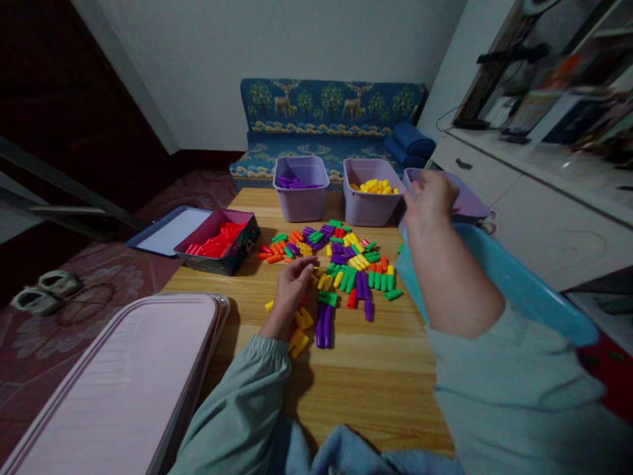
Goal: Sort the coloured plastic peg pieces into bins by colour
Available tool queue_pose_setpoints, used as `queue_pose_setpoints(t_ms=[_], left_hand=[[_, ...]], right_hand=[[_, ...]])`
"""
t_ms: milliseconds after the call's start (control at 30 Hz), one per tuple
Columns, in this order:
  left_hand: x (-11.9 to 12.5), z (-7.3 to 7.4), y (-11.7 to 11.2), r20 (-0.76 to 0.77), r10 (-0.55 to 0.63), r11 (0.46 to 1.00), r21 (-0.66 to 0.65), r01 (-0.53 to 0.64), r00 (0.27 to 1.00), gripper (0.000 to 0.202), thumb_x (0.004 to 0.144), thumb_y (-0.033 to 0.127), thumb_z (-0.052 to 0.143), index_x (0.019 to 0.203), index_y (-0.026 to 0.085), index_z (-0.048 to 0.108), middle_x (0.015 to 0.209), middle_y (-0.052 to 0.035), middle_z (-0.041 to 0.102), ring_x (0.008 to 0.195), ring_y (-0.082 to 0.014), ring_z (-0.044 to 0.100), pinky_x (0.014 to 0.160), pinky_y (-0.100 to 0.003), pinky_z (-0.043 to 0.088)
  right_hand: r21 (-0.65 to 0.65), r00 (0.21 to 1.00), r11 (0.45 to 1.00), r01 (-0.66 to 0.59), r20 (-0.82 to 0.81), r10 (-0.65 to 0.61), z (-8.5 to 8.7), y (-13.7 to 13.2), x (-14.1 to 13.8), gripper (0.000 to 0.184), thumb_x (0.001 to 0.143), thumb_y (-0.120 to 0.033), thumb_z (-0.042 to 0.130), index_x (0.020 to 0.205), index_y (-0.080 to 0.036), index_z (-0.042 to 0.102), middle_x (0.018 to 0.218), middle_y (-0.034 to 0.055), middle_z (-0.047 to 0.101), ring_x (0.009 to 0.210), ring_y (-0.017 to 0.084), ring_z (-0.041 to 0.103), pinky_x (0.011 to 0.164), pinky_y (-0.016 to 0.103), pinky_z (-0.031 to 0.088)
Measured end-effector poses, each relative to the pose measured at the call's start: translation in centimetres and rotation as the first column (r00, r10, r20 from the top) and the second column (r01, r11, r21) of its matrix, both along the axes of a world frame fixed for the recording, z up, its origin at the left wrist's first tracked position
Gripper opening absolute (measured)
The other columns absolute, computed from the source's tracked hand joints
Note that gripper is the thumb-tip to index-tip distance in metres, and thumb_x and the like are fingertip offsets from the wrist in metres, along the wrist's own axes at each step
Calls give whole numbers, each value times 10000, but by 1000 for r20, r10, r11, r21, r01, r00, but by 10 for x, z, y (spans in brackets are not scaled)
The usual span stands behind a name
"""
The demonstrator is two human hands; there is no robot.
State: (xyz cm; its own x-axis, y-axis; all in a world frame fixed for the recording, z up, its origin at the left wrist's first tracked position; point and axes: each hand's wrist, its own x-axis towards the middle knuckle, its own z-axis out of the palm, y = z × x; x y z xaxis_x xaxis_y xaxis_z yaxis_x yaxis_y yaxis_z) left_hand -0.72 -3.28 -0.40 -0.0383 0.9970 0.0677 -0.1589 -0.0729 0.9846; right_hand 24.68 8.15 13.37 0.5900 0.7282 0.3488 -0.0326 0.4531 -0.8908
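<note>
My left hand [291, 290] is low over the wooden table, fingers bent and held together beside some yellow plastic pieces [324, 280]. Whether anything is pinched in it is hidden. More yellow pieces [299, 342] lie under and below its wrist. My right hand [431, 198] reaches out over a purple bin [465, 191] at the right, its visible fingers a little apart, nothing seen in them. Between the hands spreads a pile of short tube-like pieces: green pieces [347, 278], purple pieces [324, 326], orange and red ones.
Behind the pile stand a purple bin [301, 204] holding purple pieces and another bin [368, 210] with yellow ones. A box [217, 264] of red pieces sits left. A pink lid [128, 369] lies front left; a blue tub [519, 284] is right.
</note>
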Motion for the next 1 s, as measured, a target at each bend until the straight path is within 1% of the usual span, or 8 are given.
queue_pose_setpoints(t_ms=[67,167,267,367,467,567,800,1000], left_hand=[[2,1,-1,-168,-32,996,77,46,985,320,792,362,655,1019,145,713,1027,-116,730,935,-230,670,838,-351,511],[4,5,-5,-521,-53,950,237,204,852,318,838,356,617,1083,178,714,1119,-114,706,1065,-260,625,955,-412,466],[7,9,-14,-800,-10,871,288,398,600,424,823,392,648,1220,244,666,1330,-108,597,1267,-307,487,1069,-491,364],[11,10,-20,-911,-4,863,205,462,411,574,785,431,682,1330,279,584,1474,-116,459,1384,-353,343,1123,-577,252],[14,9,-22,-945,9,873,167,459,327,645,766,373,686,1379,241,534,1496,-161,413,1392,-366,331,1138,-600,200],[15,8,-21,-953,43,881,178,437,301,668,736,280,672,1380,182,528,1457,-195,439,1347,-365,383,1131,-569,240],[10,0,-11,-890,98,899,271,343,445,478,748,157,596,1222,182,650,1128,-125,651,1091,-286,556,986,-449,427],[7,-5,-4,-657,136,947,305,97,742,309,770,175,638,1075,176,689,995,-97,693,947,-235,631,873,-374,494]], right_hand=[[-52,990,989,-142,-32,140,-10,-30,-36,236,786,-193,550,1008,-129,600,949,51,685,841,137,663,713,273,510],[-267,886,921,-284,295,359,-35,-72,-68,175,735,-245,642,872,-144,685,849,44,714,773,162,662,701,286,521],[-469,660,879,-82,636,401,-63,-97,-68,184,698,-152,661,870,-174,723,896,46,735,857,191,664,841,335,501],[-617,382,785,58,740,553,-82,-110,-61,386,667,-132,702,1046,-199,725,1065,75,718,1022,242,636,927,369,469],[-665,193,736,128,745,639,-91,-119,-62,584,640,-198,766,1215,-193,664,1221,111,648,1148,288,569,989,391,430],[-649,95,743,166,760,643,-95,-124,-70,636,650,-199,755,1273,-202,627,1246,122,609,1172,290,541,1003,380,412],[-616,231,781,107,779,583,-108,-120,-78,552,711,-120,628,1255,-215,607,1128,106,650,1026,235,624,877,326,467],[-600,593,788,-135,589,550,-121,-116,-88,387,746,-188,628,1132,-209,644,832,28,697,714,176,649,698,293,507]])
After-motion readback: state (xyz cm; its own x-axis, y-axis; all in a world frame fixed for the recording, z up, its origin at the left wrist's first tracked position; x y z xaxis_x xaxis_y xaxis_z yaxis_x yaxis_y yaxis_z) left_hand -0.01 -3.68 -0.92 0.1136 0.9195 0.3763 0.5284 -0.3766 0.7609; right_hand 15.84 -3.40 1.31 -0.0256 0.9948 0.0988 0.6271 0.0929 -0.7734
